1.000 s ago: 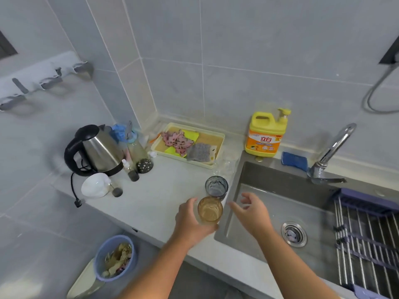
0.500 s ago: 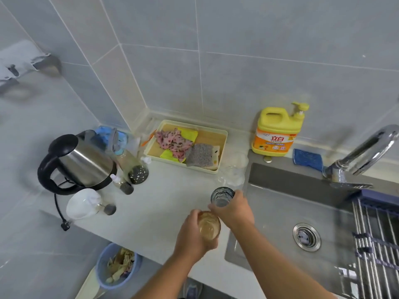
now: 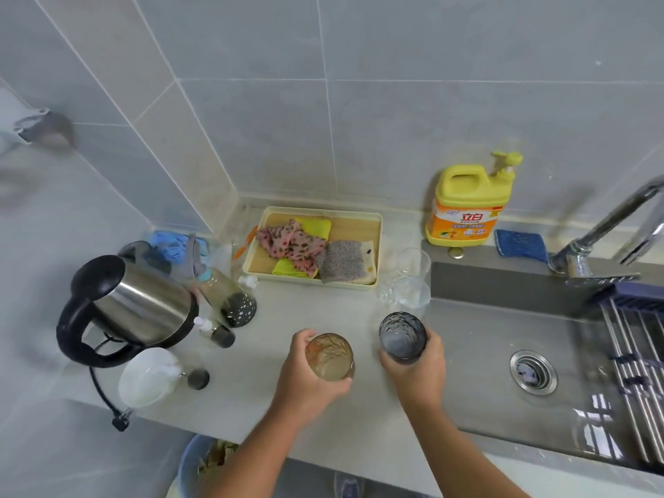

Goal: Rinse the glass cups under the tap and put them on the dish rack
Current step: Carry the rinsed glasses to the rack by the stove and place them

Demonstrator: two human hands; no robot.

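Blue plastic sits nearest you: a bin [image 3: 187, 465] with scraps in it stands on the floor below the front edge of the desk [image 3: 305, 310]. Above it, your left grip [image 3: 309, 382] is curled round the amber glass cup [image 3: 328, 355], which is upright over the desk. Just to its right, your right grip [image 3: 416, 375] is wrapped round the smoky grey glass cup [image 3: 402, 337], also upright, at the desk's edge beside the sink [image 3: 478, 328]. Whether either base touches the desk cannot be told.

Two clear glass cups [image 3: 409, 294] stand just behind the grey one, making four cups in all. On your left are a steel kettle [image 3: 136, 307] with its black cord, a white lid [image 3: 149, 377], a dark speckled bottle [image 3: 233, 300] and a small dropper bottle [image 3: 215, 334]. Farther back, a cream tray [image 3: 377, 224] holds a floral cloth, yellow cloths and a grey sponge.

To your right, the sink has one drain [image 3: 533, 372], and the dish rack [image 3: 632, 357] lies across its right side. Behind the sink are one yellow detergent bottle [image 3: 467, 210], a blue scouring pad [image 3: 521, 244] and the chrome tap [image 3: 607, 224].

The desk is pale stone, and grey wall tiles [image 3: 395, 138] close the corner.
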